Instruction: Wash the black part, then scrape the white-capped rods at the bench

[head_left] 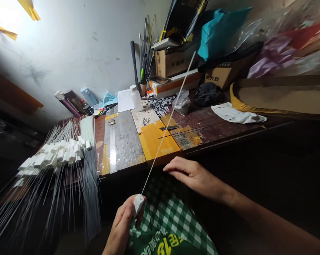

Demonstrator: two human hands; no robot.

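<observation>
My left hand [125, 216] is closed around a small white block [138, 203] low in the view. From the top of that block a thin white rod [164, 132] slants up and to the right, over the table. My right hand [188, 172] hovers just off the table's front edge, right of the rod, with its fingers stretched out and nothing visible in them. A green checked apron [176, 226] with yellow and white print lies below both hands. On the table's left side is a pile of similar white blocks [61, 152] with thin rods sticking out.
Yellow tape [156, 140] and a metal ruler [112, 148] lie on the worktable [215, 131]. A white bottle [135, 98], black-and-white small parts [162, 106], a bag of small parts [182, 103] and a white cloth [236, 114] stand farther back. Cardboard boxes [173, 62] line the wall.
</observation>
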